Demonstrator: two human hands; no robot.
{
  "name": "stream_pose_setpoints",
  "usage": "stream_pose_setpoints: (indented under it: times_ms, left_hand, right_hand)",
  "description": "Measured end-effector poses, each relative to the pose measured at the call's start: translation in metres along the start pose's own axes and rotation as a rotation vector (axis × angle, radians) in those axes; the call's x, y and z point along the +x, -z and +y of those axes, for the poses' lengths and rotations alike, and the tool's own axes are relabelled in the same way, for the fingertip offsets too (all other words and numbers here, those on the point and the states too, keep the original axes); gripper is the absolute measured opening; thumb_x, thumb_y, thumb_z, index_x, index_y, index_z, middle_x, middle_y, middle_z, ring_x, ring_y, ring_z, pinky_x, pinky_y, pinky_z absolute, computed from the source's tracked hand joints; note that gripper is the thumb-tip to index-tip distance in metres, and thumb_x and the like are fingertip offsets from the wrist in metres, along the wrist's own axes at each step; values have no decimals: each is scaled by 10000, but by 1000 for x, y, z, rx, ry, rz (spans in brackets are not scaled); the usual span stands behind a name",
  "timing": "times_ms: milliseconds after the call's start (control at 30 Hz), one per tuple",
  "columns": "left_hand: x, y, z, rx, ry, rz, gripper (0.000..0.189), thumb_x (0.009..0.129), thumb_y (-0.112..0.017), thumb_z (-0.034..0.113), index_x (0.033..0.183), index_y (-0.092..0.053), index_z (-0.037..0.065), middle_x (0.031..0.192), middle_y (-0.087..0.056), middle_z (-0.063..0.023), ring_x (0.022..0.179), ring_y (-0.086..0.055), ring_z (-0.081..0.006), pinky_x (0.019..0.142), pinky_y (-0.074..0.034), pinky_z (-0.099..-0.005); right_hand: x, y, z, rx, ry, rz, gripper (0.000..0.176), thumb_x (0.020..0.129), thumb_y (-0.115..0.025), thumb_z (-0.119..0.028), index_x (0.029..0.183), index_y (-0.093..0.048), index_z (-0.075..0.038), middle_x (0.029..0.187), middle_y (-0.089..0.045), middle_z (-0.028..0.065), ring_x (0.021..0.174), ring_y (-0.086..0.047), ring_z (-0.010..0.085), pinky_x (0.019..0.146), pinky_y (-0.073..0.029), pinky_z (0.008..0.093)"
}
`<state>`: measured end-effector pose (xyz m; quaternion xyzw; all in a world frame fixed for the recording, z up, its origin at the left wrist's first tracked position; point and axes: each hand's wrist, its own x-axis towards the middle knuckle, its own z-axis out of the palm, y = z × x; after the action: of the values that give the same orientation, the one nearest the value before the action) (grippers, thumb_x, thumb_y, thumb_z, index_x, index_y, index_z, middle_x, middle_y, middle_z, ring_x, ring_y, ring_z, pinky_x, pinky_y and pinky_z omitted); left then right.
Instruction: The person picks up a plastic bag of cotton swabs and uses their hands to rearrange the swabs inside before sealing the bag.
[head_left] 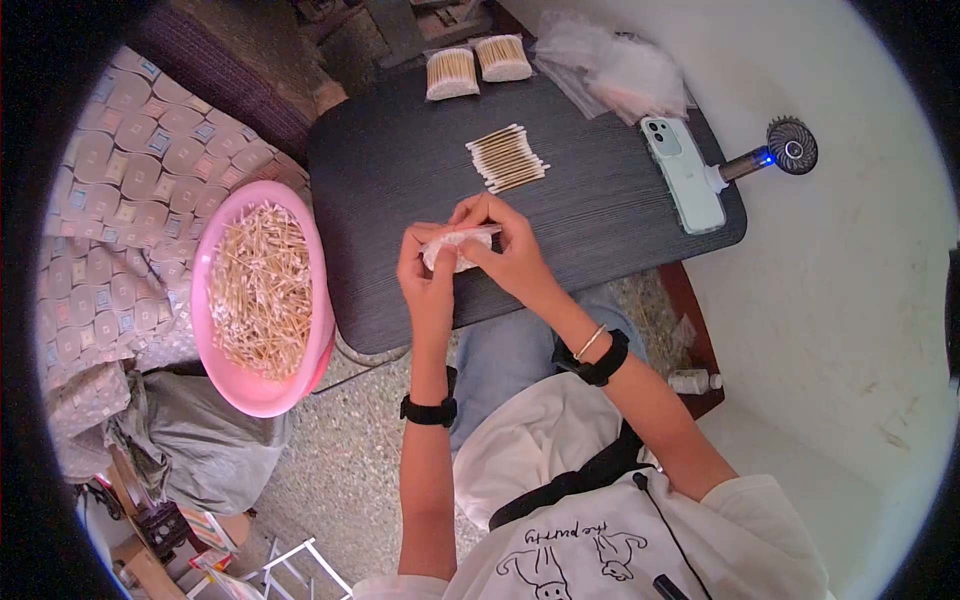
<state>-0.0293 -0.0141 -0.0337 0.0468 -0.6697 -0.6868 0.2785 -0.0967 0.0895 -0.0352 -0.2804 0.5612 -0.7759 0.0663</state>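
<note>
Over the near part of the dark table, my left hand (428,262) and my right hand (503,245) both grip a small clear bag (460,247) packed with cotton swabs, their white tips showing. The fingers of both hands are closed around its sides and top edge. Beyond my hands, a flat pile of loose swabs (507,159) lies on the table. Two filled bags, one on the left (452,74) and one on the right (502,59), rest side by side at the far edge.
A pink basin (203,330) full of loose swabs stands left of the table (380,180). Empty clear bags (625,78) lie at the far right corner. A phone (685,180) and a small fan (792,146) are at the right edge, near the wall.
</note>
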Motion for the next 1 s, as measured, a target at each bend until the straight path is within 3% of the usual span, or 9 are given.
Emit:
stream_pose_setpoints:
  times_ms: [167,267,367,467,667,767,867,1000]
  left_hand:
    - [0,-2,-1,-24,17,16,94,867,-580,96,858,-512,32,864,-533,-21,780,-478,-84,704,-390,-216]
    - [4,-6,8,20,18,8,63,832,-577,6,827,-517,23,833,-531,-17,781,-478,-78,723,-394,-225]
    - [7,-6,9,67,37,14,59,833,-578,21,812,-523,19,810,-530,-13,769,-469,-71,710,-387,-220]
    - [9,-2,8,24,75,8,67,855,-535,65,806,-527,21,831,-529,-22,762,-469,-79,698,-373,-211]
    - [4,1,0,-134,111,6,72,859,-524,65,806,-529,17,848,-524,-22,782,-458,-86,718,-349,-216]
    - [6,3,0,-140,96,-36,89,881,-531,92,854,-569,16,874,-533,-23,802,-468,-86,734,-354,-214]
    - [5,9,-4,-85,109,-74,206,922,-493,175,993,-596,11,979,-567,-52,913,-516,-118,828,-385,-252]
    - [-2,8,-4,-269,229,-77,410,945,-423,279,1191,-531,-31,1184,-549,-112,1119,-501,-182,984,-346,-308]
  right_hand:
    - [0,1,6,-121,41,-1,173,711,-653,-58,807,-512,-26,866,-574,78,834,-557,178,740,-438,295]
    - [0,-3,0,-61,-18,33,174,724,-645,-59,810,-499,-21,857,-569,77,805,-545,148,711,-439,281]
    - [2,-2,-5,19,-111,-26,130,755,-560,10,844,-474,-28,916,-536,67,854,-495,106,784,-410,252]
    - [6,-5,-2,67,-54,-9,134,766,-562,-14,852,-459,-21,838,-539,62,792,-507,108,705,-428,265]
    - [6,-2,-1,136,-123,-114,47,820,-455,-55,844,-430,-23,829,-481,39,812,-448,97,764,-391,244]
    - [6,-2,0,92,-72,-113,77,822,-441,-63,889,-421,-32,858,-470,32,828,-434,92,772,-384,245]
    - [5,-4,7,213,-126,-99,113,859,-472,-88,937,-404,-43,883,-467,30,834,-434,90,759,-390,249]
    - [2,0,5,87,-93,24,187,901,-543,-174,956,-403,-62,893,-460,17,819,-430,81,738,-389,237]
